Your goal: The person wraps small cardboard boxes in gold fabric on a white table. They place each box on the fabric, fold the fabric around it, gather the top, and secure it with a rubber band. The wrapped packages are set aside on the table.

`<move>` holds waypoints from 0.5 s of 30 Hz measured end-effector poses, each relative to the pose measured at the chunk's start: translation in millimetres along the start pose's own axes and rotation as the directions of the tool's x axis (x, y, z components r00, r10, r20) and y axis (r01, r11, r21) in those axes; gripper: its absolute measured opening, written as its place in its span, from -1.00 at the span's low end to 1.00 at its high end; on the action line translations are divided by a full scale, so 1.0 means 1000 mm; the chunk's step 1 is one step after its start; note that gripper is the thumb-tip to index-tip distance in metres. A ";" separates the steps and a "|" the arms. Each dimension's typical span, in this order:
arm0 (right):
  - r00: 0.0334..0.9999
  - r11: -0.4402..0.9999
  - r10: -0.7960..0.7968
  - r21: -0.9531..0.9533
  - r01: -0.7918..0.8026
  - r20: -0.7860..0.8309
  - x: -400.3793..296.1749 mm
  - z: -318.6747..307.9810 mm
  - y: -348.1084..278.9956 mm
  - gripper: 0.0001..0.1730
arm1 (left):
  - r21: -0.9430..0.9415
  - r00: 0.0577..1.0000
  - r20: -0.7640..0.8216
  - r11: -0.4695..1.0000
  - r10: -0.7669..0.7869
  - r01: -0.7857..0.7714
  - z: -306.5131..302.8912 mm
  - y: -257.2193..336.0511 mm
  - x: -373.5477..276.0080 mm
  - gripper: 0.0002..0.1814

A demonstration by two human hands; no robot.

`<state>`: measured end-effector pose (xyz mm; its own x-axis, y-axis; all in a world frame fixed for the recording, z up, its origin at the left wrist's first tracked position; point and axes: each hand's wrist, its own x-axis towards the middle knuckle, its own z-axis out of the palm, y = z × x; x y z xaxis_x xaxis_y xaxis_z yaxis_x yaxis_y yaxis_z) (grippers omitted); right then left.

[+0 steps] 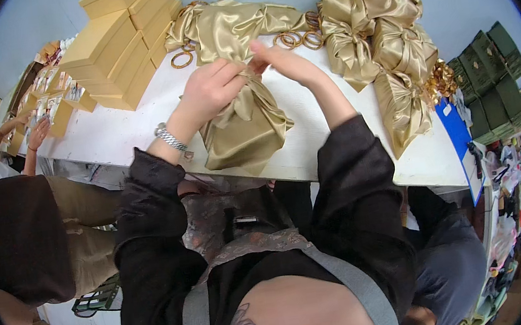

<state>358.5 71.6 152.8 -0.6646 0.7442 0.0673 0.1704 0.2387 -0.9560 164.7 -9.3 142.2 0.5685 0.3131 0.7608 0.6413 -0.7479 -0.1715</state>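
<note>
A bundle wrapped in gold satin cloth [246, 140] rests on the white table in front of me, close to its front edge. The cloth is gathered into a knot on top. My left hand [214, 90], with a silver metal band at the wrist, pinches the gathered satin at the knot. On the far side of that knot, my right hand [280, 61] has its thumb raised and its fingers against the cloth. Part of those fingers is hidden, so their grip is unclear. Directly behind lies more loose gold satin [235, 23].
Stacked yellow cardboard boxes [103, 50] stand at the left. Brown rings [181, 60] lie near the satin. Several knotted gold bundles [397, 50] are piled right, near dark green boxes [492, 83]. A co-worker's hand [39, 134] is left; another person [445, 257] sits right.
</note>
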 end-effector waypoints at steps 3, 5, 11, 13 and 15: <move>0.974 0.889 0.132 0.412 -0.198 0.183 0.032 0.024 0.018 -0.53 | -0.017 0.998 -0.068 1.000 0.010 -0.011 0.008 0.000 0.001 -0.82; 0.984 0.824 0.063 0.547 -0.146 0.168 0.041 0.022 0.010 -0.59 | -0.010 0.990 -0.136 1.000 0.019 -0.020 0.003 0.002 0.004 -0.82; 0.963 0.192 0.082 0.944 -0.269 0.258 0.082 0.009 0.067 -0.75 | -0.934 0.663 0.198 0.066 -0.722 0.351 -0.020 0.044 -0.064 -0.38; 0.937 0.547 0.330 0.833 -0.087 -0.119 0.083 0.009 0.076 -0.73 | -0.888 0.421 0.459 -0.409 -0.782 0.209 -0.035 0.049 -0.107 -0.42; 0.847 0.704 0.400 0.709 -0.039 -0.351 0.075 -0.015 0.114 -0.78 | -0.825 0.300 0.561 -0.550 -0.771 0.130 -0.043 0.055 -0.140 -0.45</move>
<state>338.9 163.4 53.2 -0.2393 0.9443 -0.2257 -0.3698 -0.3036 -0.8781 98.8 -119.2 53.1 -0.0350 0.9993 0.0091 -0.7038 -0.0312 0.7098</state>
